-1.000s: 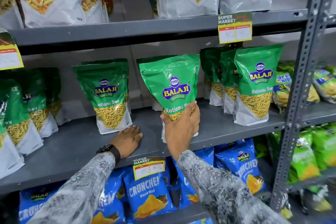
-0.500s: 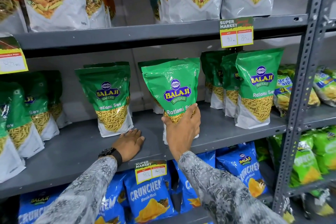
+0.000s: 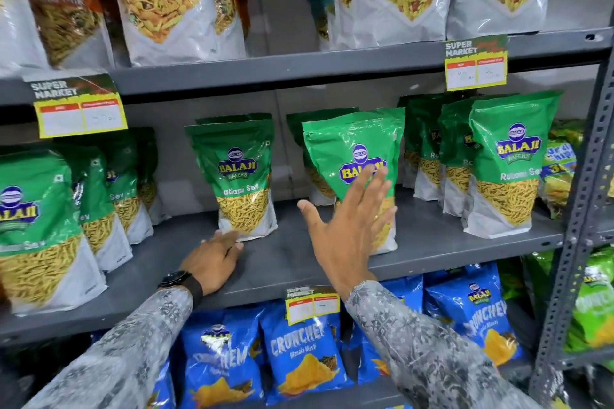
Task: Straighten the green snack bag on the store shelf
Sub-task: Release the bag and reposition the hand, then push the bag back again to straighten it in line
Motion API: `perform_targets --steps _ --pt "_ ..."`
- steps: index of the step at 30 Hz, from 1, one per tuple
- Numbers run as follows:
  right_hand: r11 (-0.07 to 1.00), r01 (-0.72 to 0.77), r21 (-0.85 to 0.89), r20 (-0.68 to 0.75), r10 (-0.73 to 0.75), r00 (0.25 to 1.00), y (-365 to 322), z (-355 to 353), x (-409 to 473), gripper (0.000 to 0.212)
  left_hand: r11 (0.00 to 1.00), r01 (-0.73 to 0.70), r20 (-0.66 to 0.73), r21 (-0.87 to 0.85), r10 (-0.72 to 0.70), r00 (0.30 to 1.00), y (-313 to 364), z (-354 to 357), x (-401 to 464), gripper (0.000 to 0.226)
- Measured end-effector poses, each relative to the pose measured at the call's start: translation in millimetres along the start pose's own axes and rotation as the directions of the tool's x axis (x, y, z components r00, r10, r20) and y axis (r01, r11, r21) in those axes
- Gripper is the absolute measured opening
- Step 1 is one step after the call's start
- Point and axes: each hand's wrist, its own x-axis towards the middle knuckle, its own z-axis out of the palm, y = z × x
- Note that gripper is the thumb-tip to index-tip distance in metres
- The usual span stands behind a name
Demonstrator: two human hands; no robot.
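Green snack bag (image 3: 352, 149): stands on the middle shelf (image 3: 285, 252), near the front edge, centre-right, facing out. It looks close to upright, perhaps a slight lean to the right; another green bag sits just behind it.

Right hand (image 3: 349, 229): fingers spread, palm toward the bag's lower front, clamped on nothing. Cannot tell whether the fingertips touch the film or hover just off it.

Left hand (image 3: 212, 262): flat on the shelf, fingers loosely extended and holding nothing, fingertips at the base of the neighbouring green bag (image 3: 241, 173) to the left.

Step in hand, as judged: final squaring of the bag. To do it well, press lightly and low, where the contents give weight; a push high on the slack film would likely tip it backward. Align its face with the neighbour's and the front edge.

Surface: grey painted metal, smooth, so the bag should slide rather than grip.

Surroundings: more green bags at far left and right, orange-topped bags (image 3: 159, 0) above, blue snack bags (image 3: 299, 349) below, yellow price tags (image 3: 475, 63) on shelf edges, perforated upright (image 3: 584, 209) at right.
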Motion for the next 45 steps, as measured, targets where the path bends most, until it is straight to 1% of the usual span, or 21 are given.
perform_targets --steps 2,4,6,8,10,12,14,19,23,26,31,40,45 --pt "0.994 0.103 -0.04 -0.032 -0.105 0.994 -21.1 11.8 -11.0 0.12 0.998 0.057 0.002 0.03 -0.057 0.998 -30.5 -5.5 1.6 0.053" --pt "0.983 0.18 -0.033 -0.029 -0.181 0.983 -43.8 31.5 -22.7 0.118 0.992 0.118 -0.006 0.036 -0.118 0.993 -57.6 -8.1 3.8 0.052" --pt "0.98 0.197 -0.015 0.014 -0.197 0.98 -68.1 59.9 -34.6 0.118 0.987 0.157 0.039 0.041 -0.158 0.987 -80.9 -12.0 6.6 0.052" --pt "0.992 0.123 0.032 0.096 -0.125 0.987 -85.5 89.3 -43.5 0.122 0.985 0.161 0.072 0.061 -0.165 0.984 -90.3 -13.4 9.9 0.05" --pt "0.996 -0.01 0.087 0.179 -0.006 0.984 -103.2 126.4 -49.6 0.13 0.986 0.144 0.071 0.082 -0.15 0.986 -100.9 -15.7 14.7 0.047" --pt "0.981 -0.154 0.117 0.226 0.125 0.966 -111.5 158.1 -49.5 0.138 0.987 0.113 0.065 0.118 -0.121 0.99 -105.6 -15.1 18.5 0.045" --pt "0.96 -0.258 0.107 0.233 0.228 0.945 -111.9 182.0 -46.1 0.145 0.985 0.085 0.045 0.148 -0.093 0.995 -109.2 -11.3 19.8 0.045" --pt "0.912 -0.395 0.109 0.214 0.367 0.905 -116.6 213.9 -39.1 0.159 0.988 0.085 0.041 0.129 -0.091 0.995 -116.7 -3.4 21.7 0.057" --pt "0.901 -0.406 0.151 0.216 0.371 0.903 -119.8 219.8 -41.7 0.153 0.99 0.081 0.046 0.115 -0.087 0.995 -119.9 -0.9 23.2 0.059" --pt "0.907 -0.385 0.173 0.177 0.355 0.918 -118.5 218.7 -44.2 0.145 0.991 0.08 0.039 0.112 -0.085 0.996 -119.9 -0.5 23.2 0.06" --pt "0.908 -0.374 0.188 0.145 0.351 0.925 -120.6 209.9 -49.2 0.14 0.991 0.074 0.051 0.113 -0.08 0.995 -119.8 -1.1 21.8 0.062" --pt "0.919 -0.361 0.158 0.098 0.349 0.932 -127.5 171.9 -73.9 0.136 0.989 0.09 0.082 0.121 -0.1 0.992 -119.3 -2.9 22.9 0.06" --pt "0.92 -0.348 0.178 0.074 0.34 0.937 -128.3 144.1 -93.6 0.133 0.989 0.097 0.086 0.115 -0.107 0.99 -118.5 -3.5 23.6 0.058"
